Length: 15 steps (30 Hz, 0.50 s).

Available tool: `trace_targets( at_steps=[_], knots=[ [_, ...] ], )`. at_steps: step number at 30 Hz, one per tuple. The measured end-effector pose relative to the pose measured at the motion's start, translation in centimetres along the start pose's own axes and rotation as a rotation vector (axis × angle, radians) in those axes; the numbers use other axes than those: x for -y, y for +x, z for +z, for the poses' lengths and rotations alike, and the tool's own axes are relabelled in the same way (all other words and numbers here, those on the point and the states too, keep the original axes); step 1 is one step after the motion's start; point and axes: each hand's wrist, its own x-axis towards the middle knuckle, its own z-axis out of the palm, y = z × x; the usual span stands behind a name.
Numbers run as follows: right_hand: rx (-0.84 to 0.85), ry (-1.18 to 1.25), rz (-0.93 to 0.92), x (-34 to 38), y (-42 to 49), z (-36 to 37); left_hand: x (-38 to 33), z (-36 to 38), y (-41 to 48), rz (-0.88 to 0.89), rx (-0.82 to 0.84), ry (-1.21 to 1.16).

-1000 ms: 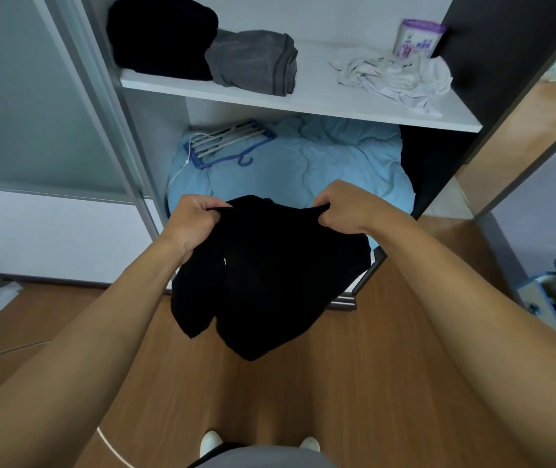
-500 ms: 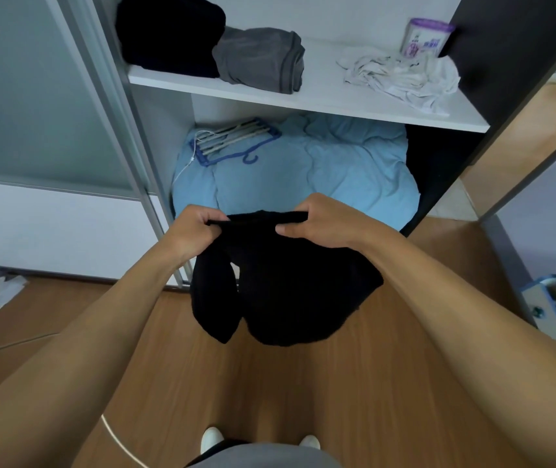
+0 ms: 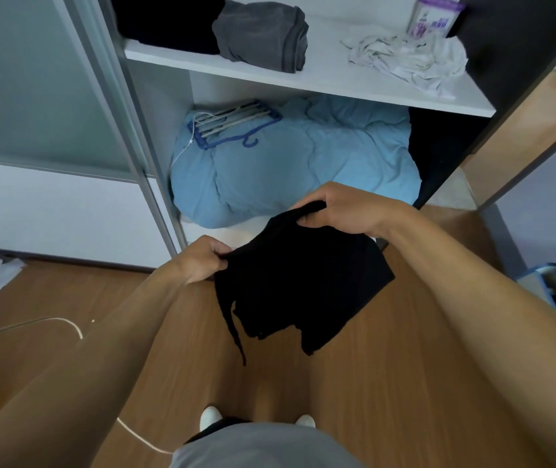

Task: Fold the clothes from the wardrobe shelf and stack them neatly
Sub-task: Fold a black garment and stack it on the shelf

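Note:
A black garment (image 3: 298, 285) hangs in the air in front of the wardrobe, above the wooden floor. My left hand (image 3: 199, 261) pinches its lower left edge. My right hand (image 3: 340, 209) grips its top edge, higher and farther out. On the white shelf (image 3: 303, 81) lie a folded black pile (image 3: 168, 21) at the left, a folded grey garment (image 3: 263, 35) beside it, and a crumpled white garment (image 3: 408, 59) at the right.
A purple-lidded tub (image 3: 433, 16) stands at the shelf's back right. Below the shelf lies a light blue duvet (image 3: 297, 160) with a blue hanger rack (image 3: 232, 121) on it. A sliding door (image 3: 43, 96) is at the left. A white cord (image 3: 50, 322) crosses the floor.
My hands have moved apart and tilted the garment: the left hand dropped lower and nearer, the right stayed higher. The cloth now hangs slanted, with a loose strand dangling.

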Motion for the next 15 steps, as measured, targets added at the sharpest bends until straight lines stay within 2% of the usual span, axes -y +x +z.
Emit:
trace_targets(
  at_steps=[4, 8, 11, 15],
  knots=[
    [-0.043, 0.128, -0.029, -0.7, -0.4, -0.5, -1.0, 0.0, -0.7, 0.062, 0.202, -0.183],
    [-0.028, 0.193, -0.057, -0.8, -0.5, -0.7, -2.0, 1.0, -1.2, 0.068, 0.292, -0.15],
    [-0.044, 0.203, -0.048, -1.0, -0.6, -0.8, -2.0, 1.0, -1.2, 0.063, 0.197, -0.156],
    [-0.071, 0.206, 0.051, -1.6, -0.7, -1.0, -1.7, -0.6, -0.9, 0.099, -0.11, -0.207]
  ],
)
